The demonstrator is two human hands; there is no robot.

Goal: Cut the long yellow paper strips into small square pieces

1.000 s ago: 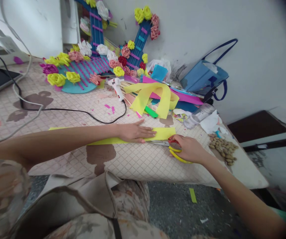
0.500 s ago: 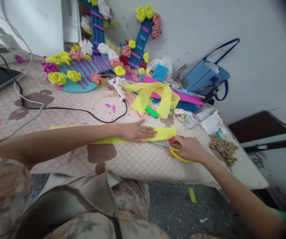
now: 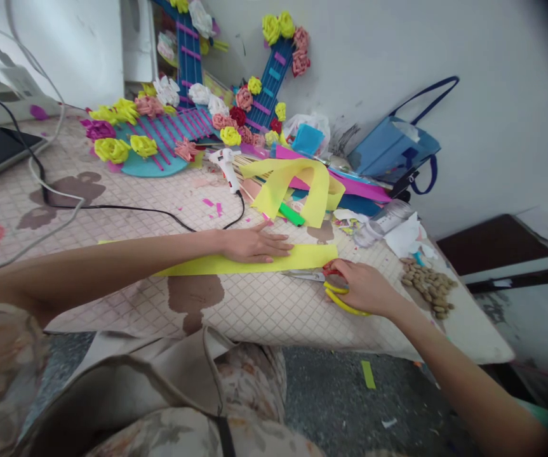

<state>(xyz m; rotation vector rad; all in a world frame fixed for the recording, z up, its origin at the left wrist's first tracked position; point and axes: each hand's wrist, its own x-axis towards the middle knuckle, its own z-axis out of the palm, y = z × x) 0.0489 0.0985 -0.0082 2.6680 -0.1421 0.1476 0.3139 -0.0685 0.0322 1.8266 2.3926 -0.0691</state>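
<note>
A long yellow paper strip [image 3: 235,263] lies flat across the patterned table cover [image 3: 264,311]. My left hand [image 3: 252,244] rests palm down on it, fingers stretched out flat, pressing it to the table. Just right of the strip's end, my right hand [image 3: 362,287] is closed round the yellow handles of a pair of scissors [image 3: 319,277]. The blades lie along the strip's near edge, pointing left toward my left hand.
A white glue gun [image 3: 227,167] with a black cord lies behind the strip. Looped yellow paper bands [image 3: 297,181], coloured sheets and a blue bag [image 3: 388,149] sit at the back right. Paper-flower pieces [image 3: 154,136] stand at the back. Nuts [image 3: 428,285] lie at the right.
My left hand has slid a little back and left on the strip, and more of the strip's near edge now shows. My right hand with the scissors has hardly moved.
</note>
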